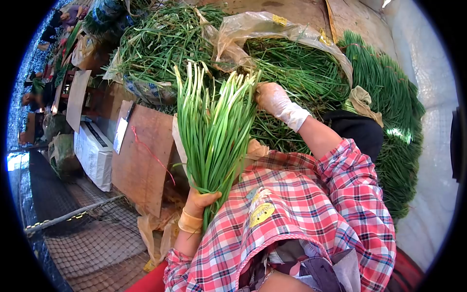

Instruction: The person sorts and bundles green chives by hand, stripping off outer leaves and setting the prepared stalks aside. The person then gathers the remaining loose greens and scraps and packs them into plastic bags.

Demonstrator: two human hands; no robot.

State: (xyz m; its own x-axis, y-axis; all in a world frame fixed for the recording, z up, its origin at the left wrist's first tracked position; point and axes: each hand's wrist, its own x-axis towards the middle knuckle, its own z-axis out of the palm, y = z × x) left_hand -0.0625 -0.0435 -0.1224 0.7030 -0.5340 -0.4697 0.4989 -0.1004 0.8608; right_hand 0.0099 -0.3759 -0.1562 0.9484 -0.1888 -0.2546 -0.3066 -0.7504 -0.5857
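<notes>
My left hand [201, 200] is closed around the lower, leafy part of a bunch of garlic chives [214, 129], its cuff a yellowish band at the wrist. The bunch stands upright in front of my body, fanning out toward its pale stalk ends at the top. At the upper right edge of these stalks is my right hand [275, 100], in a thin whitish glove. Its fingers are curled in, and their tips are partly hidden, so what they pinch does not show. Behind that hand lies a heap of loose chives [299, 68] in a clear plastic bag [262, 27].
Another heap of loose greens [155, 46] lies at the upper left. Tied bunches [389, 97] are stacked along the right by a pale plastic sheet [433, 185]. A brown board [141, 160] with a red string [151, 152] and a white box [93, 153] stand left.
</notes>
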